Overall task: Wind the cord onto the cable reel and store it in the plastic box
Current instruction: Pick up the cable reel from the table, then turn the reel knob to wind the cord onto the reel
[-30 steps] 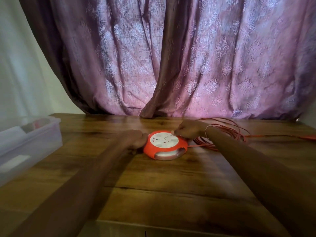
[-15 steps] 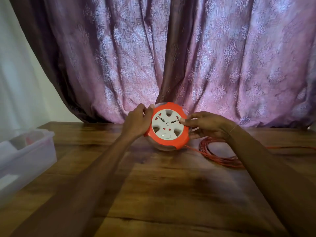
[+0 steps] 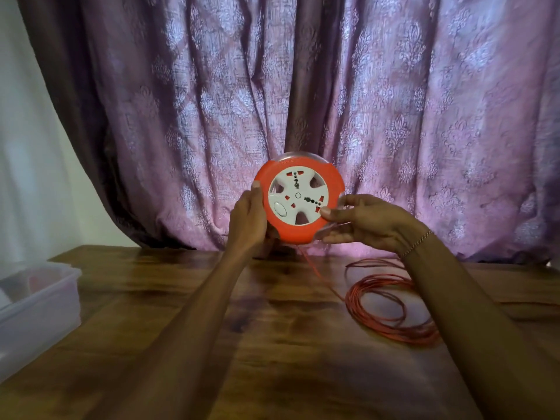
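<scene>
The round orange cable reel (image 3: 298, 197) with a white socket face is held upright above the table, face toward me. My left hand (image 3: 247, 218) grips its left rim. My right hand (image 3: 363, 221) holds its right rim, thumb on the white face. An orange cord (image 3: 391, 310) runs down from the reel's bottom edge to a loose coil on the table at the right. The clear plastic box (image 3: 39, 310) stands at the left edge of the table, lid off.
A wooden table (image 3: 242, 344) spans the view. A purple patterned curtain (image 3: 303, 101) hangs right behind the reel. A pale wall shows at the far left. The cord trails off toward the right edge of the table.
The reel lay flat on the table a second ago; both hands have lifted it, turned it upright and raised it further. The cord now hangs from it to the coil.
</scene>
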`<state>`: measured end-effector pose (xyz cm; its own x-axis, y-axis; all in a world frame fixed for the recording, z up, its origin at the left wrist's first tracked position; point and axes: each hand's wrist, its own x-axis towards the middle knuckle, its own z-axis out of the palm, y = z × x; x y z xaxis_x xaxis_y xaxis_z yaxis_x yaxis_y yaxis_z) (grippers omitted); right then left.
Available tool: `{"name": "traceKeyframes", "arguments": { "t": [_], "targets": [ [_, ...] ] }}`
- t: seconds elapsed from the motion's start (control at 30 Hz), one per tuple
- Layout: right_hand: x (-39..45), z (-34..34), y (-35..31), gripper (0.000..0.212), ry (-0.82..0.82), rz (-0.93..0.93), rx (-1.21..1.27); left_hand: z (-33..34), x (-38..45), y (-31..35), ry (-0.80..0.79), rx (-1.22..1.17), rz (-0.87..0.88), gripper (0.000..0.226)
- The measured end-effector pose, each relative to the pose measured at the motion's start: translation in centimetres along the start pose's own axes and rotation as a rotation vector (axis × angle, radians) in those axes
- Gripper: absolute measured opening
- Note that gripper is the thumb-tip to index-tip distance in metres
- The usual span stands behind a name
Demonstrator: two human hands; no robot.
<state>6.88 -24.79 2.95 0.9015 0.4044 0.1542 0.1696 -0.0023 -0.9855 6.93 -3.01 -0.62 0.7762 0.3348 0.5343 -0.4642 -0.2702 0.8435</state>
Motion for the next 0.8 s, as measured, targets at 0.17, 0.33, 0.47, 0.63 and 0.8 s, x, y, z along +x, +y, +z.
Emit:
{"name": "traceKeyframes", "arguments": {
  "t": [0.17,0.33,0.47,0.63,0.8],
  "targets": [
    [-0.2,-0.9,-0.1,0.036,0.02,-0.05,-0.02,0.3,1.2,1.7,-0.01,0.045,0.082,0.049],
    [-1.0,-0.9,-0.8,0.042,0.095,-0.103,-0.242,0.2,1.4,1.9,0.032,0.065,0.161,0.055],
    [-1.8,0.4,-1.4,0.067,0.547,-0.467,-0.952,0.0,1.3,2.1,0.121,0.103,0.244,0.061],
    [-3.4,3.3,-3.4,0.056,0.436,-0.704,-1.162,0.7,0.7,2.9,0.141,0.088,0.28,0.057],
    [-3.1,5.5,-2.8,0.06,0.392,-0.5,-1.487,1.5,0.4,2.9,0.137,0.153,0.351,0.049]
  ]
}}
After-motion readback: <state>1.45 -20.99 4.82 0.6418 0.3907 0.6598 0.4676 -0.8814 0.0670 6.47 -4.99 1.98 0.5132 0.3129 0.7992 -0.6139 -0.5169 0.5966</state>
